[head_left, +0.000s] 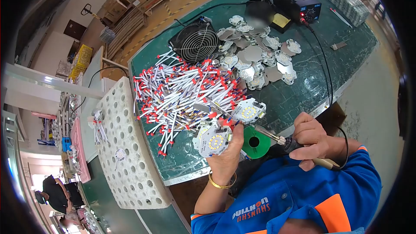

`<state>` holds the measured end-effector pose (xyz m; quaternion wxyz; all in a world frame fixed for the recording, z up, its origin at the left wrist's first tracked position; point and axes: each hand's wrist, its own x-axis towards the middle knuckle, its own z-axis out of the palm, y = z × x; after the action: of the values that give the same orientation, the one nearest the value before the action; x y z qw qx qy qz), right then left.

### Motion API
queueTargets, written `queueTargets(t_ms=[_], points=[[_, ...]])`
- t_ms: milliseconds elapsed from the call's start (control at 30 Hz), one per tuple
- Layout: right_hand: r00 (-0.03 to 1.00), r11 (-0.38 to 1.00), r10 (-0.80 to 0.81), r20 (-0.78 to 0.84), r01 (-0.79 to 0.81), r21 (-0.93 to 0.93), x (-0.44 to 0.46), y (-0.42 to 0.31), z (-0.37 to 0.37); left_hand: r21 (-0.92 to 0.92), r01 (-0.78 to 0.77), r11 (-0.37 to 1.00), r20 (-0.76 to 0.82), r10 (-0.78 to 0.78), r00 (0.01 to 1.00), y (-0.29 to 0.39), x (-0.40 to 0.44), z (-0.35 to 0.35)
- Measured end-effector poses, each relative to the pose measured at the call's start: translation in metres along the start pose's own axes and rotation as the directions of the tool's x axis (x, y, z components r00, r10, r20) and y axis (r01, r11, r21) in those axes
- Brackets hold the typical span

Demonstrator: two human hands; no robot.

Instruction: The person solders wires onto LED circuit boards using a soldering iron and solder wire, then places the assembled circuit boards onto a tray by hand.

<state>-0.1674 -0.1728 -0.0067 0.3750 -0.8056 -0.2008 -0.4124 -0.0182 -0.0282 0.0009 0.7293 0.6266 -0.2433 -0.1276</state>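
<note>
My left hand, with a gold bangle at the wrist, grips round LED boards by their edge. Another LED board lies just above its fingertips. In my right hand is a soldering iron, its tip pointing left over a green solder spool. The spool sits between the two hands. A heap of white wires with red connectors spreads beyond my left hand. Behind it are a black fan and a pile of LED boards.
A soldering station stands at the back of the green table, its cable running down the right side. Stacked boards are at the far right. A white foam tray with holes lies left. A person is at the far left.
</note>
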Motion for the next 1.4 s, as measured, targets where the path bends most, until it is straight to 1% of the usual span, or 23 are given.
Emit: queueTargets(t_ms=[133, 200, 300, 433, 500, 533, 600, 733, 800, 933, 1000, 1033, 1100, 1133, 1200, 1233, 1300, 1333, 1400], points=[[1.0, 1.0, 0.003, -0.007, -0.003, -0.002, 0.0, 0.002, 0.003, -0.007, 0.022, 1.0, -0.006, -0.022, 1.0, 0.001, 0.0, 0.0], [1.0, 1.0, -0.004, -0.008, 0.004, -0.009, 0.0, 0.003, 0.004, 0.042, -0.009, 0.999, -0.001, 0.009, 1.0, 0.001, 0.001, 0.0], [1.0, 1.0, 0.002, -0.001, -0.002, -0.01, 0.001, 0.003, 0.004, 0.056, -0.009, 0.998, -0.004, 0.009, 1.0, 0.001, 0.001, 0.0], [1.0, 1.0, 0.007, -0.012, -0.007, 0.007, 0.001, 0.003, 0.005, 0.019, -0.004, 1.0, -0.022, 0.004, 1.0, 0.002, 0.001, 0.003], [1.0, 1.0, 0.006, -0.025, -0.006, 0.021, 0.001, 0.004, 0.005, 0.066, -0.084, 0.994, -0.024, 0.086, 0.996, 0.002, 0.0, 0.004], [1.0, 1.0, 0.006, -0.024, -0.006, 0.021, 0.001, 0.004, 0.006, 0.066, -0.084, 0.994, -0.024, 0.085, 0.996, 0.001, 0.0, 0.003], [0.999, 1.0, -0.003, -0.04, 0.004, 0.014, 0.001, 0.005, 0.008, 0.147, -0.082, 0.986, 0.0, 0.083, 0.997, 0.001, 0.0, 0.001], [0.999, 1.0, 0.0, -0.041, 0.001, 0.028, 0.002, 0.005, 0.008, 0.124, -0.073, 0.99, -0.026, 0.076, 0.997, 0.003, 0.0, 0.002], [0.999, 1.0, 0.001, -0.032, 0.0, 0.02, 0.002, 0.005, 0.009, 0.116, -0.031, 0.993, -0.037, 0.035, 0.999, 0.004, 0.0, 0.001], [1.0, 1.0, 0.001, -0.021, 0.0, 0.015, 0.003, 0.005, 0.008, 0.143, -0.049, 0.989, -0.017, 0.052, 0.998, 0.005, 0.001, 0.0], [1.0, 1.0, -0.015, -0.01, 0.015, -0.027, 0.004, 0.005, 0.009, 0.18, -0.099, 0.979, -0.007, 0.101, 0.995, 0.004, 0.002, 0.0], [1.0, 1.0, -0.015, -0.009, 0.014, -0.027, 0.004, 0.004, 0.009, 0.18, -0.098, 0.979, -0.008, 0.101, 0.995, 0.004, 0.003, 0.0], [1.0, 0.993, -0.031, -0.006, 0.03, -0.112, 0.006, 0.003, 0.011, 0.238, -0.11, 0.965, -0.005, 0.114, 0.993, 0.005, 0.004, 0.0], [0.999, 0.993, -0.032, -0.005, 0.031, -0.111, 0.006, 0.004, 0.012, 0.238, -0.11, 0.965, -0.006, 0.114, 0.993, 0.005, 0.004, 0.0], [0.997, 0.977, -0.081, -0.012, 0.077, -0.201, 0.005, 0.005, 0.015, 0.238, -0.08, 0.968, -0.026, 0.088, 0.996, 0.005, 0.003, 0.0], [0.997, 0.977, -0.082, -0.011, 0.078, -0.201, 0.006, 0.005, 0.015, 0.237, -0.08, 0.968, -0.027, 0.089, 0.996, 0.004, 0.003, 0.0], [0.996, 0.972, -0.084, -0.019, 0.078, -0.22, 0.006, 0.004, 0.015, 0.158, -0.002, 0.987, -0.077, 0.014, 0.997, 0.0, 0.001, -0.001], [0.996, 0.973, -0.084, -0.018, 0.078, -0.219, 0.006, 0.005, 0.016, 0.158, -0.001, 0.987, -0.078, 0.014, 0.997, 0.0, 0.001, 0.0], [0.994, 0.961, -0.105, -0.014, 0.098, -0.257, 0.005, 0.006, 0.017, 0.072, 0.006, 0.997, -0.095, 0.001, 0.995, 0.0, 0.002, 0.002]])
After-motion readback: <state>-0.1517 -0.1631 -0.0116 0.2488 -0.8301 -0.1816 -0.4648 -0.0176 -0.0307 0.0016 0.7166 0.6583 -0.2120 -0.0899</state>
